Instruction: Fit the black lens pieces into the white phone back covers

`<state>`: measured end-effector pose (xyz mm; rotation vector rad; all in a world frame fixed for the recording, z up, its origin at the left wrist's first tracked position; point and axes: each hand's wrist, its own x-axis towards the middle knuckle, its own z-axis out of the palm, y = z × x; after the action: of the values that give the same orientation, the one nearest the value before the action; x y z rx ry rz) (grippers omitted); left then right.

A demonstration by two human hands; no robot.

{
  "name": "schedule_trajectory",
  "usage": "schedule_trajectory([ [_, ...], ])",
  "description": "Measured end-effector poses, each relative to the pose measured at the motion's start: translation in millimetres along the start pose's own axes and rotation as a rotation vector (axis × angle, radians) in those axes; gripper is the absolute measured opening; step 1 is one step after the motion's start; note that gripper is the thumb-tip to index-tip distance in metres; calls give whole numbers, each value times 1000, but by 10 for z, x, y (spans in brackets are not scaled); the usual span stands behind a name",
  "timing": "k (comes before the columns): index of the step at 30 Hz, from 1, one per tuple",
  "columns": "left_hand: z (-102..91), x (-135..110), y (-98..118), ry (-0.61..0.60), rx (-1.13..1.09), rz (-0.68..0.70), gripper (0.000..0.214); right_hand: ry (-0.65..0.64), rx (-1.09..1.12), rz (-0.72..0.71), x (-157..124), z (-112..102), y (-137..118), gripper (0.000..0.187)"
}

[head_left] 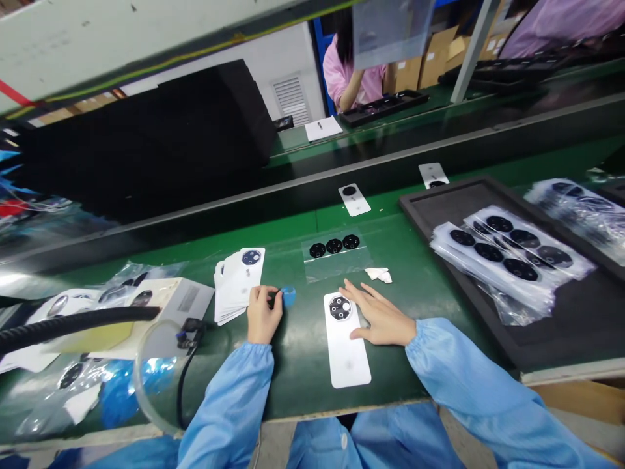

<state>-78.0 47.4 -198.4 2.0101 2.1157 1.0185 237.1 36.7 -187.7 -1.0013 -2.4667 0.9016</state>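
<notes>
My left hand point(263, 314) pinches a small blue object point(288, 296), whose exact kind I cannot tell. Just left of that hand lies a stack of white cards point(237, 283), the top one carrying a dark camera-lens ring. My right hand point(379, 316) lies flat with fingers spread, its fingertips at the edge of a long white card point(346, 348). That card bears a black octagonal lens ring point(340, 307). Above it lies a clear bag point(336, 257) holding three round black pieces, with a crumpled white scrap point(378, 275) beside it.
A dark foam-lined tray point(488, 312) at right holds bagged strips of black rings. Two more white cards point(354, 199) lie farther up the green bench point(297, 365). At left are plastic bags, a black ribbed hose point(73, 322) and a round clear shield. A co-worker in pink sits beyond the conveyor.
</notes>
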Motion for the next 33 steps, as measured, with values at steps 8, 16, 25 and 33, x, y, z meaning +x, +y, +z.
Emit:
schedule_trajectory([
  [8,-98,-244,646,-235,-128,260,30,24,-11,17,-3,3,-4,117],
  [16,65,-291,844,-664,-309,372,89,48,23,31,-15,21,1,114],
  [25,48,-639,1000,-556,-771,-26,81,119,242,53,-59,-22,-48,100],
  [33,-1164,-1590,851,-37,-1054,-952,90,191,344,153,-61,42,-72,65],
])
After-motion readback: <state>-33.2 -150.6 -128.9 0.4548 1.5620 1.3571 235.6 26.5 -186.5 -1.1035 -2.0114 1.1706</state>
